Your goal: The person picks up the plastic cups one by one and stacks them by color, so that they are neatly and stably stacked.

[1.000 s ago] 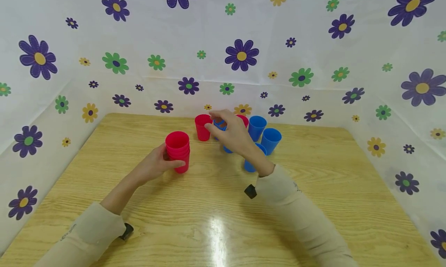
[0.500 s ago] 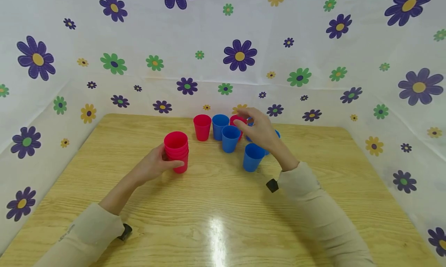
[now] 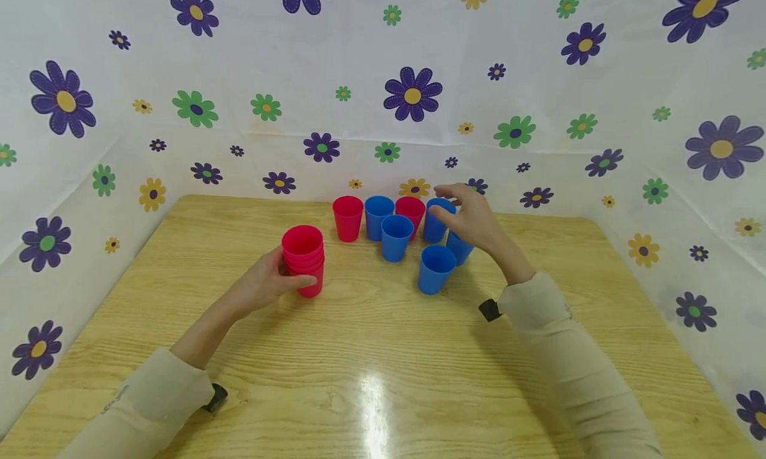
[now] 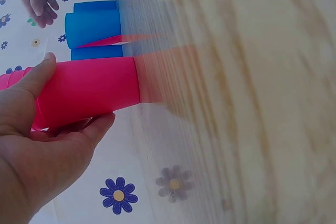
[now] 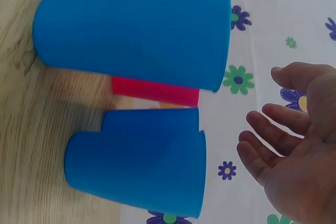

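My left hand (image 3: 263, 281) grips a stack of red plastic cups (image 3: 306, 263), thumb on the near side, upright at the table's left-centre. In the left wrist view the fingers (image 4: 100, 129) wrap the stack (image 4: 92, 85). Over the right end of a cup group hovers my right hand (image 3: 473, 218), fingers loosely bent and holding nothing. Below it are a blue cup (image 3: 435, 227) and a second blue cup (image 3: 459, 248), both partly covered by the hand in the head view. The right wrist view shows a gap between the hand (image 5: 302, 145) and the nearest blue cup (image 5: 136, 35).
Left of the right hand stand a red cup (image 3: 348, 219), a blue cup (image 3: 376, 221), another red cup (image 3: 413, 209) and a front blue cup (image 3: 395, 241). A separate blue cup (image 3: 435, 273) stands nearer. Flowered white cloth (image 3: 239, 60) walls the wooden table (image 3: 299, 379).
My right hand has moved rightward over the cups, from the left part of the group to its right end, uncovering the cups behind it. The left hand and its stack have stayed put.
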A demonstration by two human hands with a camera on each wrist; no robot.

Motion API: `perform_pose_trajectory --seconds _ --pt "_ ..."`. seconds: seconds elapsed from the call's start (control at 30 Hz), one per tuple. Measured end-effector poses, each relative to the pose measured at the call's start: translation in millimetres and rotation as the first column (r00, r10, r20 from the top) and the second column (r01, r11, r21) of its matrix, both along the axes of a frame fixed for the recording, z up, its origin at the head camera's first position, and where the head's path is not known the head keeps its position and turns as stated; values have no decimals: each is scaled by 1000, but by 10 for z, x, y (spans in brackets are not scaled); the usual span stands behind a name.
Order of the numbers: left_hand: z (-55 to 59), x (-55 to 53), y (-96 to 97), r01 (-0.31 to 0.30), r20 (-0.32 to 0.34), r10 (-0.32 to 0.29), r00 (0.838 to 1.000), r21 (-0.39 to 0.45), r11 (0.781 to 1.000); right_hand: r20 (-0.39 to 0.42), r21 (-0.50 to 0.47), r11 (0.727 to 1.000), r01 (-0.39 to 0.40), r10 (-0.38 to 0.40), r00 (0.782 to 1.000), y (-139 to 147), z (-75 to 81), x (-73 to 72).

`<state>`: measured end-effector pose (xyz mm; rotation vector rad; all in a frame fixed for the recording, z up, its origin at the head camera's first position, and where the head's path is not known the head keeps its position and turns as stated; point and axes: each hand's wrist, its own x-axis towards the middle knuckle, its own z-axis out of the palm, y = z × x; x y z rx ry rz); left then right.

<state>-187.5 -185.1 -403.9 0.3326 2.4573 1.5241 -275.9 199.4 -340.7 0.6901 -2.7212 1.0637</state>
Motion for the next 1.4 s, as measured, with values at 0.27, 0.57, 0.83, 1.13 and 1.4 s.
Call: perform_pose_trajectory --seconds 0.27,0.57,0.83,1.13,1.4 --pt "-5 1 -8 8 -16 -8 1000 13 1000 64 108 994 -32 25 998 63 -40 -150" --pt "-19 2 -10 -1 0 1 1000 9 1000 149 202 978 -42 11 989 0 -105 -315" --pt "-10 2 -5 -9 5 9 1000 -1 1000 177 282 958 -53 2 984 -100 -151 -437" --pt "2 9 -3 -10 1 10 1000 1 1000 194 324 940 -108 46 980 -202 -167 -518" --pt "-8 3 -10 -6 1 6 1000 2 1000 191 354 930 -98 31 981 -261 -167 -542"
